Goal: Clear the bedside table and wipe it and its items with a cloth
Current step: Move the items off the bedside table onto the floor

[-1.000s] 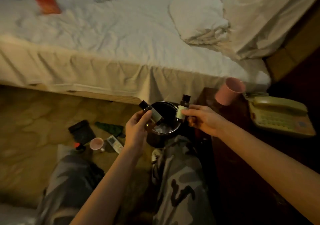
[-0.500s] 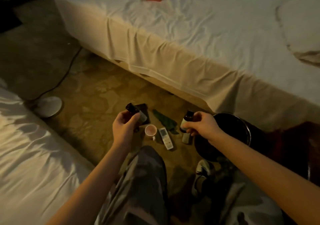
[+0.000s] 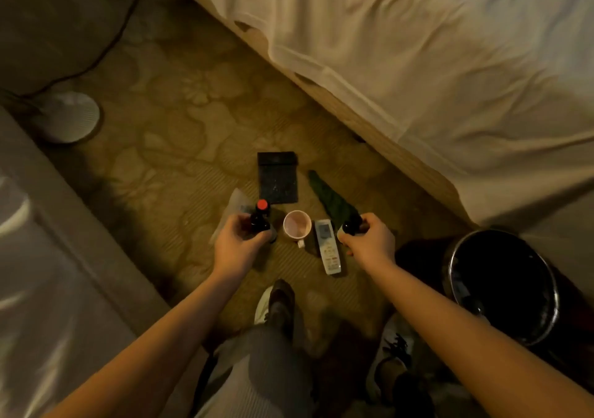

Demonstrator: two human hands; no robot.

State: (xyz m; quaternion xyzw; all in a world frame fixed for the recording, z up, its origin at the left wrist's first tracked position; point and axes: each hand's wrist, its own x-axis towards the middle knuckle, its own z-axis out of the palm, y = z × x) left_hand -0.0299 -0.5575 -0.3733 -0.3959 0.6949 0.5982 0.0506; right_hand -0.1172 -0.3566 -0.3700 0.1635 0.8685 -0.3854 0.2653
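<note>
Both hands have come down from the worktop to the floor; left hand point(image 3: 239, 245) grips a dark bottle point(image 3: 259, 222), right hand point(image 3: 369, 240) a second bottle point(image 3: 348, 227), joining the cleared mug point(image 3: 297, 224) and remote point(image 3: 328, 245).

a patterned carpet floor point(image 3: 180, 147) carries a cluster of things at the centre: a dark flat case point(image 3: 277, 178) farthest, a dark green cloth point(image 3: 332, 199) to its right, a pink mug point(image 3: 297, 224) nearer, and a white remote point(image 3: 328, 246) just right of the mug. a black bin point(image 3: 501, 286) stands at right, a round white base point(image 3: 69, 117) at far left.
</note>
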